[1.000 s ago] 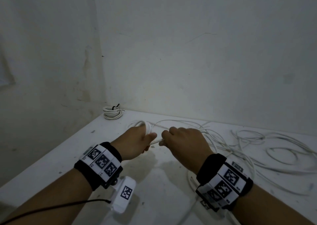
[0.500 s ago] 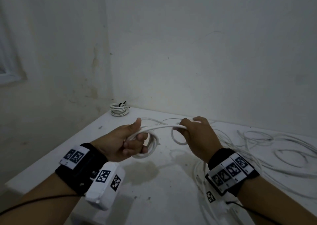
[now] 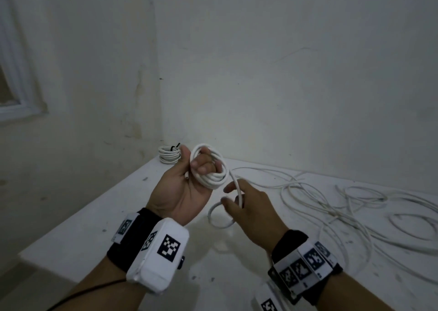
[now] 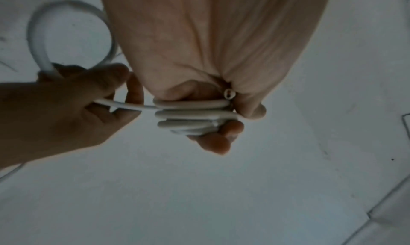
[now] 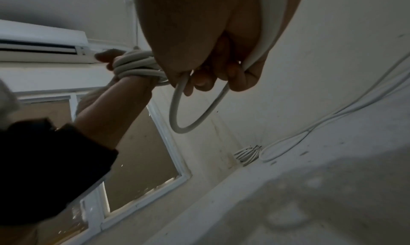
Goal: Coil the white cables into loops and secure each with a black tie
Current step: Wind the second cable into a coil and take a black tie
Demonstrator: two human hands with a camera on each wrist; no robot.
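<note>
Since a moment ago, both hands have lifted and the left hand [image 3: 183, 188] has turned palm-up; the coil [image 3: 211, 168] on it has gained turns. That hand's fingers curl through the coil and grip it, the thumb pinning the cut end against the palm. Just beside and below it, the right hand [image 3: 251, 212] pinches the cable [image 3: 238, 187] between thumb and fingers, with a fresh small loop [image 3: 219, 216] hanging under it. From coil to right hand the cable slants down and toward the person, so the right hand is the nearer one to feed the next turn up and over the left fingers. Loose cable trails off toward the tabletop's [image 3: 118, 216] right edge, in a slack tangle [image 3: 355, 206]. At the far left corner lies a finished bundle [image 3: 168, 154] with a black tie [image 3: 175, 146].
</note>
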